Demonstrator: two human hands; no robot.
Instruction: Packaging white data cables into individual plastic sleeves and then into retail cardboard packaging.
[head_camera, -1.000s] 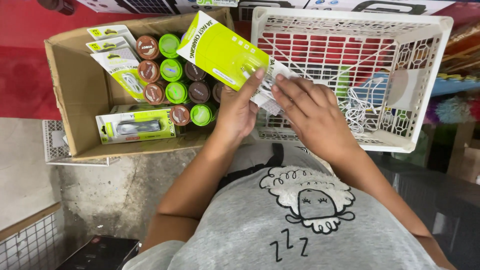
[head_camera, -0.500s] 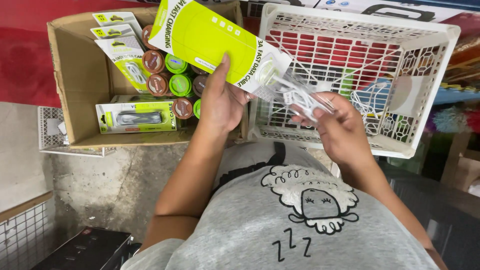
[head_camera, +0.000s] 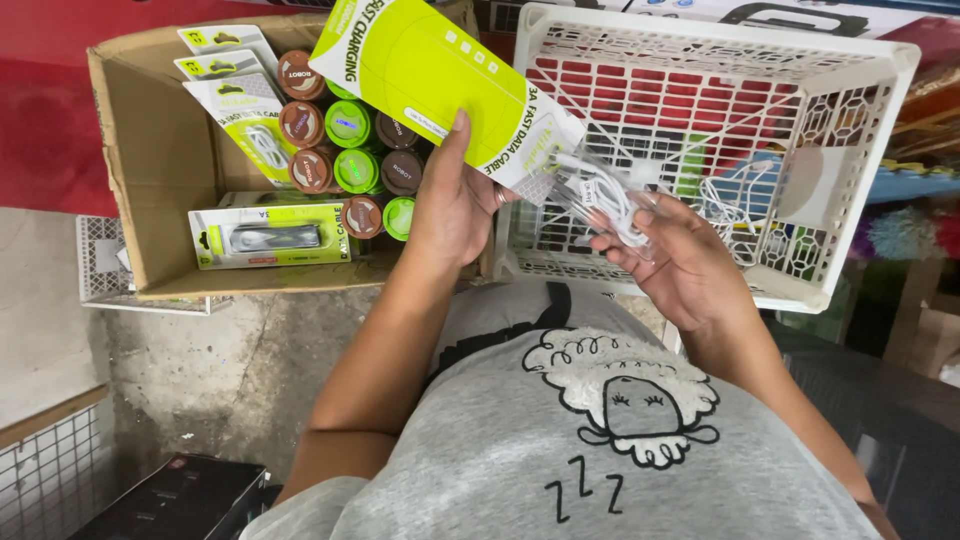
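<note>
Hands over the gap between carton and basket, both busy. Left hand (head_camera: 452, 215) clamped on lime-green retail box (head_camera: 440, 85), thumb up its near face, fingers wrapped behind; box tilted, far end leaning left over the carton, right end open toward the basket. Right hand (head_camera: 680, 265) half curled, palm up, fingertips pinching clear plastic insert (head_camera: 585, 195) with coiled white cable (head_camera: 612, 205) inside; insert touching the box's open end, mostly out of it, cannot tell if any part is inside.

Cardboard carton (head_camera: 150, 150) far left on the floor, flaps open. Inside: round canisters (head_camera: 345, 150) packed upright, brown and green lids, in rows at the right half; hanging blister cards (head_camera: 245, 110) with white cables leaning at the far left; flat green-and-white cable pack (head_camera: 272, 238) lying at the near edge, just beside the canisters.

White plastic lattice basket (head_camera: 850, 190) far right, touching the carton's right wall, loose white cables (head_camera: 735, 200) on its bottom. Grey printed shirt (head_camera: 600, 440) nearest the camera
</note>
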